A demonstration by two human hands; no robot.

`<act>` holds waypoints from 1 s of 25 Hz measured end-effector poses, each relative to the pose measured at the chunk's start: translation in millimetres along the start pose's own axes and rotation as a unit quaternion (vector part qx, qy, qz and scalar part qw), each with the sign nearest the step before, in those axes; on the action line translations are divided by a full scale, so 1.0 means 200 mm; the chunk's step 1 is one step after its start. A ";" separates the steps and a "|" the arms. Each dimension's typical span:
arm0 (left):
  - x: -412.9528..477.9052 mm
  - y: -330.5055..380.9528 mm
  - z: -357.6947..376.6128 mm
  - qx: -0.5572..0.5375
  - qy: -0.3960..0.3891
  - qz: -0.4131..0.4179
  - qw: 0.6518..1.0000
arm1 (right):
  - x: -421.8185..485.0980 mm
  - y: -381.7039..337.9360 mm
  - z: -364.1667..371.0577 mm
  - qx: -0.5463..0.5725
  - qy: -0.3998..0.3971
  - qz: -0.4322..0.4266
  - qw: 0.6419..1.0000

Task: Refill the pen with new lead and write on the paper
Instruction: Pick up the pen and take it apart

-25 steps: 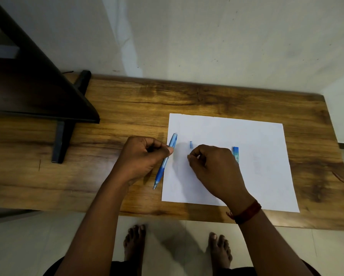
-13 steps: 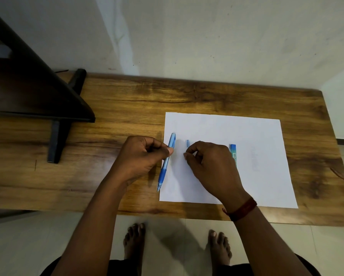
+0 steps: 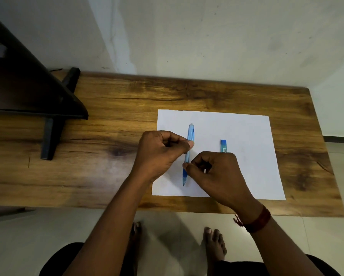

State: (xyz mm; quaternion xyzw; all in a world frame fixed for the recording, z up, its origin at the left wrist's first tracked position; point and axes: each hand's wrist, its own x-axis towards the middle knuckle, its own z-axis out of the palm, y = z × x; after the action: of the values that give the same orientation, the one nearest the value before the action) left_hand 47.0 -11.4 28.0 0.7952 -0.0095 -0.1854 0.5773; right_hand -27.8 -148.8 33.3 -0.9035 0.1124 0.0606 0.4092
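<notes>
Pen (image 3: pixel 189 154) shifted onto paper (image 3: pixel 246 136); left hand (image 3: pixel 159 154), right hand (image 3: pixel 213 172) both pinch it; lead case (image 3: pixel 223 146) half hidden.

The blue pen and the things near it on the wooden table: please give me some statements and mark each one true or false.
1. The translucent blue pen is above the white sheet of paper. True.
2. Only the right hand touches the pen. False: the left hand pinches it too.
3. The small blue lead case lies on the paper, to the right of the pen. True.
4. The pen's tip points away from the person. False: it points towards the person.
5. The paper hangs over the near edge of the brown wooden table. False: it lies fully on the table.
</notes>
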 end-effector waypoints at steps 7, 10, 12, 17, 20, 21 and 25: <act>-0.03 0.00 0.13 0.008 0.070 -0.021 0.997 | -0.03 0.03 0.00 -0.042 0.040 -0.029 0.998; -0.04 0.00 0.15 0.024 0.096 -0.019 0.995 | -0.02 0.04 -0.01 -0.060 0.048 -0.030 0.997; -0.04 0.02 0.14 0.019 0.122 -0.014 0.992 | -0.01 0.04 -0.02 -0.083 0.058 -0.030 0.994; 0.01 -0.01 0.01 -0.067 0.246 -0.048 0.966 | 0.00 0.04 -0.03 -0.166 0.053 -0.041 0.984; 0.04 -0.05 -0.07 -0.066 0.279 -0.054 0.956 | 0.00 0.04 -0.02 -0.220 0.012 -0.024 0.975; 0.05 -0.06 -0.08 -0.062 0.283 -0.054 0.955 | 0.00 0.04 -0.02 -0.228 0.008 -0.022 0.973; 0.05 -0.08 -0.10 -0.049 0.276 -0.041 0.959 | 0.01 0.04 -0.01 -0.239 -0.010 -0.019 0.971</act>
State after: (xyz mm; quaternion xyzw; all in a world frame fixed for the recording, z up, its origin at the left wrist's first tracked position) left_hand 59.7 10.1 15.6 0.7859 0.1921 0.0175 0.5875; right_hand -28.1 -154.4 28.7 -0.9763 0.0734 0.0871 0.1838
